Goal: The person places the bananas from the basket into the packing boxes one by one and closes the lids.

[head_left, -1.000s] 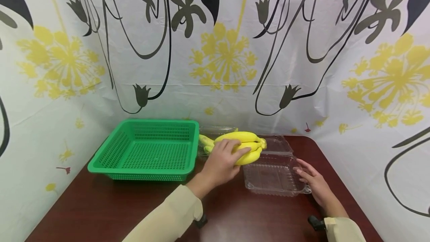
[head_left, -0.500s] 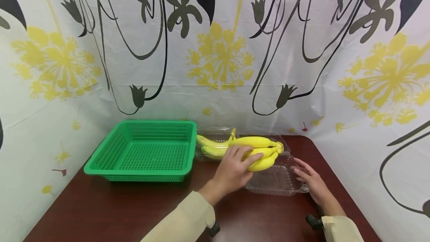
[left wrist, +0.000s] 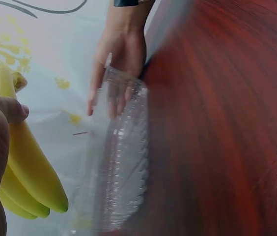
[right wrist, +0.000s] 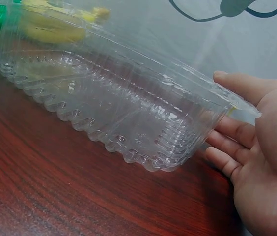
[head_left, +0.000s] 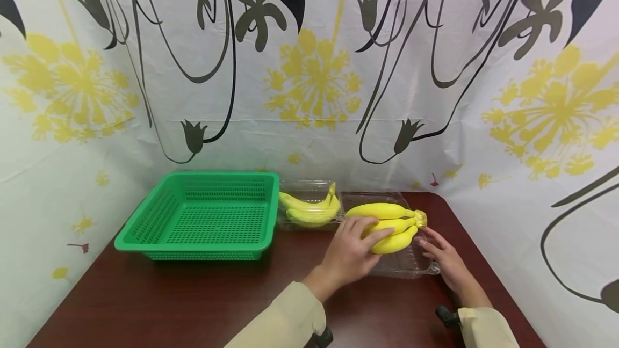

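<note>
A bunch of yellow bananas (head_left: 382,211) is gripped by my left hand (head_left: 350,254), thumb and fingers round its sides. The left wrist view shows the same bananas (left wrist: 30,162) beside the clear box, tips pointing down. In the head view they overlap the open clear plastic clamshell box (head_left: 403,265), stem end to the right. My right hand (head_left: 447,262) is at the right end of this box. In the right wrist view, the fingers (right wrist: 227,142) lie loosely against the outside of the end wall, with the thumb above the rim.
At the left stands a green plastic basket (head_left: 193,254), its slotted floor showing. Between basket and open box, a closed clear box (head_left: 290,186) holds more bananas (head_left: 314,214). A patterned curtain (head_left: 309,149) borders the dark red wooden table (head_left: 193,305).
My left hand has carried the bananas rightward, from in front of the closed box to over the open one. My right hand stays at the box's right end.
</note>
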Action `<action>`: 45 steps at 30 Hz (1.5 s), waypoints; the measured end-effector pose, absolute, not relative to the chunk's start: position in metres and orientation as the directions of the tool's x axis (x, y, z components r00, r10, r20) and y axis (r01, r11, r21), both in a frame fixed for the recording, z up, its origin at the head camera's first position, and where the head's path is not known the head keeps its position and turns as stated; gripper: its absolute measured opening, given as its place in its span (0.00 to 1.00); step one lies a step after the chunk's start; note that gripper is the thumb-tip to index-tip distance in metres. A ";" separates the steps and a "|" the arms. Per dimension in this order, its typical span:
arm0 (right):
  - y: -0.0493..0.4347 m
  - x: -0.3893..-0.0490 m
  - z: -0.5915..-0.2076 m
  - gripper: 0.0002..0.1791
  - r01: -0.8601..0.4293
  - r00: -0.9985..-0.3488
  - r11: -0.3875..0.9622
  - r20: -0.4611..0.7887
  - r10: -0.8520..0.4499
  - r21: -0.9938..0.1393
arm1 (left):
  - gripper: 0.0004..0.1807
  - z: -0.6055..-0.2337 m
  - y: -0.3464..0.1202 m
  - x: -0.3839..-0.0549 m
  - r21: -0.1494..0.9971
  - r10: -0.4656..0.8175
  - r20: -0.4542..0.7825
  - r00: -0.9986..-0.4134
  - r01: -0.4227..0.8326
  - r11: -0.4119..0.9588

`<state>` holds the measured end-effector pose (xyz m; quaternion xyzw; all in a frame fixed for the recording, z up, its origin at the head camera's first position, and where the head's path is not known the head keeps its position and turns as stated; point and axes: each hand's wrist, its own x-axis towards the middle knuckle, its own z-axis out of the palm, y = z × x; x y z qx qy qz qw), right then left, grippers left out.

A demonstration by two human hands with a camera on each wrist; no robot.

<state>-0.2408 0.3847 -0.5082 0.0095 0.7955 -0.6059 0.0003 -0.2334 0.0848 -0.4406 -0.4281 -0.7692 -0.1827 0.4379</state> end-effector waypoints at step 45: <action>0.386 -0.241 -0.513 0.35 -0.011 -1.000 0.301 0.016 0.014 -0.954 | 0.18 -0.488 0.109 -0.234 0.017 0.607 0.507 -0.612 0.711 0.703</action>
